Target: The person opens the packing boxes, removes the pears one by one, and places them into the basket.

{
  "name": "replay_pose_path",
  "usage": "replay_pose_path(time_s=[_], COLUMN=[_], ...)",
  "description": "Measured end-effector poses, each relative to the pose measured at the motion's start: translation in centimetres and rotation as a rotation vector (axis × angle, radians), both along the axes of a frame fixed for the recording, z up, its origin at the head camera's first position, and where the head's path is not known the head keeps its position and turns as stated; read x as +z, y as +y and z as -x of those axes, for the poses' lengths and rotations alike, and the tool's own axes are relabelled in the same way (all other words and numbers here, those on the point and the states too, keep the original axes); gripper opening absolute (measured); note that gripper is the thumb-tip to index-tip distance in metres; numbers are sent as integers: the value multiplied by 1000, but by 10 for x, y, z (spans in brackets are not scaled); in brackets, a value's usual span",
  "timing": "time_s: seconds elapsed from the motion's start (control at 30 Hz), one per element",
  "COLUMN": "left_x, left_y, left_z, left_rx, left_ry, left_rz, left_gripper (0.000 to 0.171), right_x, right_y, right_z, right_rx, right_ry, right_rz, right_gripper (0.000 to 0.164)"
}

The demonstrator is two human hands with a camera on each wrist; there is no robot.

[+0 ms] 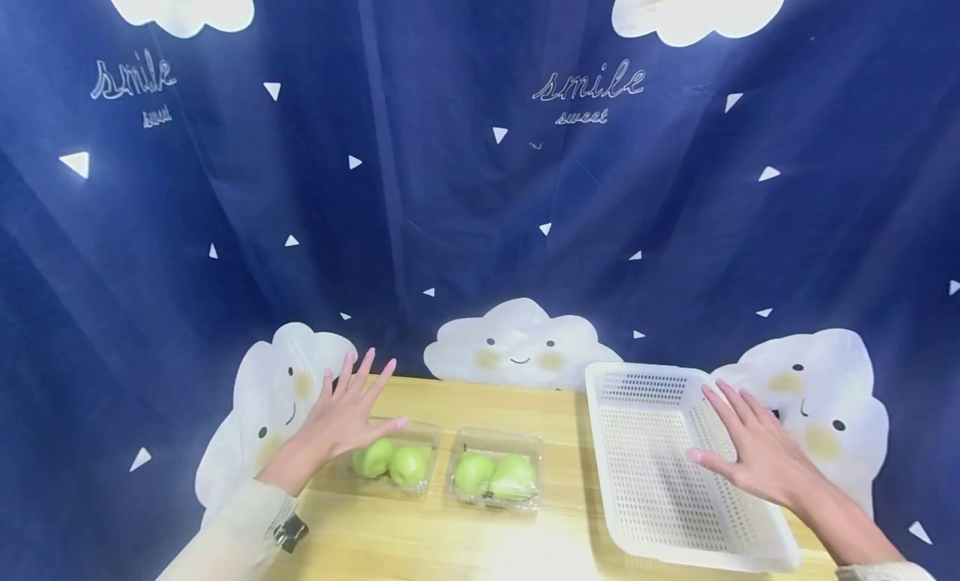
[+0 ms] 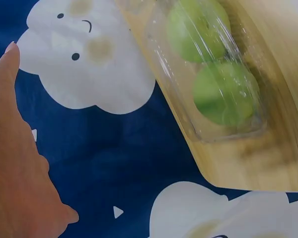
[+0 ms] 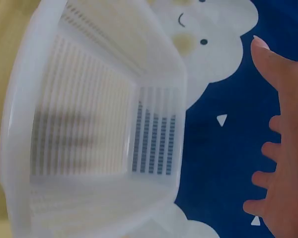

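Observation:
My left hand (image 1: 341, 418) hovers with fingers spread, near the left clear plastic box (image 1: 426, 435), and holds nothing. Two green apples (image 1: 409, 466) lie inside that box, which also shows in the left wrist view with its apples (image 2: 226, 93) under clear plastic. A second clear box (image 1: 495, 439) beside it contains two green fruits (image 1: 474, 473). On the right, my right hand (image 1: 768, 448) is held with straight fingers above the right side of a white perforated basket (image 1: 603, 481). No fruit shows in the basket (image 3: 20, 129).
Everything stands on a light wooden table (image 1: 360, 548). A dark blue curtain (image 1: 465, 189) with white clouds and triangles hangs behind the table. The basket's raised rim stands to the right of the two boxes. A small black clip (image 1: 290, 533) sits at the left sleeve.

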State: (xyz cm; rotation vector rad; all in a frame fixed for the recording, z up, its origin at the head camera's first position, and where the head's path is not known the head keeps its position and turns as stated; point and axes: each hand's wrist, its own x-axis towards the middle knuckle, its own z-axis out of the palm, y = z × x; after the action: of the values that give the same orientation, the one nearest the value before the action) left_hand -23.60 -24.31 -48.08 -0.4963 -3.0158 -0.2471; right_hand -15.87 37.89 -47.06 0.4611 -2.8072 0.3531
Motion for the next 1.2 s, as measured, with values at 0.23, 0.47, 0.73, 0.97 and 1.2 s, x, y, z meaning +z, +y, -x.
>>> replay_pose_path(time_s=[0.23, 0.47, 0.73, 0.97, 1.2], left_x=[-7, -10, -15, -23, -32], left_y=[11, 21, 29, 36, 43], left_z=[-1, -2, -1, -5, -6], left_rx=[-13, -11, -38, -22, -1], left_ry=[-2, 5, 5, -36, -84], left_rz=[-21, -24, -73, -143, -184], left_gripper=[101, 103, 99, 98, 100], right_x=[-7, -11, -21, -29, -35], right_y=[-20, -38, -59, -80, -96], right_z=[3, 4, 3, 3, 2], right_rx=[26, 5, 6, 2, 17], right_ry=[-29, -66, -67, -96, -79], right_rz=[39, 66, 147, 190, 204], right_gripper=[100, 94, 94, 91, 87])
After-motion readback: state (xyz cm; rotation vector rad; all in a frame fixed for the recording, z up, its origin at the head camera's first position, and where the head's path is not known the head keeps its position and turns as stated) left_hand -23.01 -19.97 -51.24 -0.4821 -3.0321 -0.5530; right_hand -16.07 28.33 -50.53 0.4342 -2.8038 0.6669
